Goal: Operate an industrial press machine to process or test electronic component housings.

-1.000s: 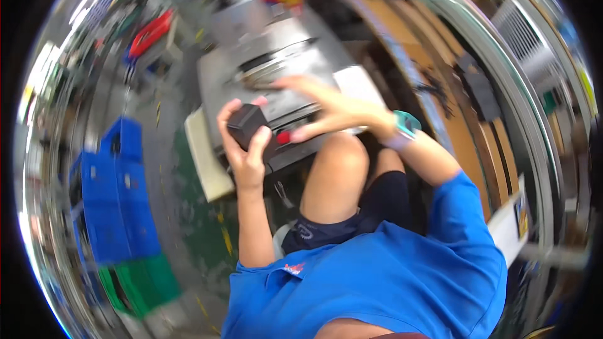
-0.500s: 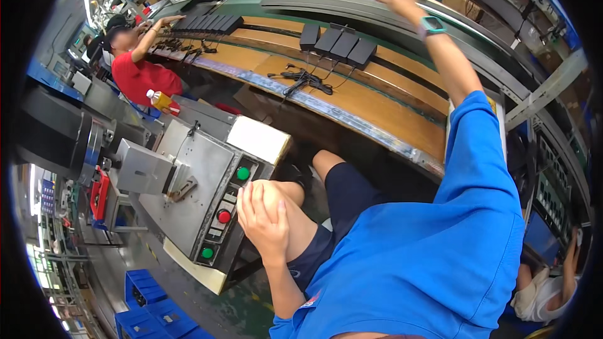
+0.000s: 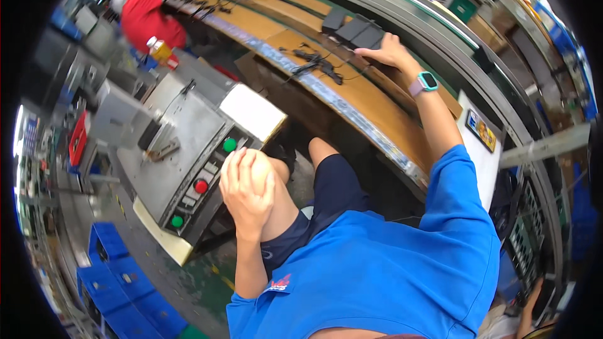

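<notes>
My left hand point(image 3: 248, 191) lies over my bent left knee, fingers stretched out and holding nothing. My right arm reaches to the brown workbench point(image 3: 377, 110), a watch point(image 3: 428, 81) on its wrist. There my right hand point(image 3: 392, 54) has thumb and fingers about the near end of the rightmost black power adapter point(image 3: 373, 36) in a short row. The hand hides part of that adapter. Beside it stand the other adapters point(image 3: 333, 20) of the row. Their black cords point(image 3: 319, 64) lie bundled on the bench in front.
Left of my knee stands a metal machine table point(image 3: 147, 157) with green and red buttons point(image 3: 200, 186). A phone point(image 3: 481, 130) lies on a white surface at right. Behind the bench runs a conveyor point(image 3: 402, 12). A person in red point(image 3: 151, 19) works at far left. Blue bins point(image 3: 125, 282) stand lower left.
My right hand has come back from the conveyor to the row of adapters, its dark item gone from the hand. My left hand stays on the knee. The view has turned somewhat.
</notes>
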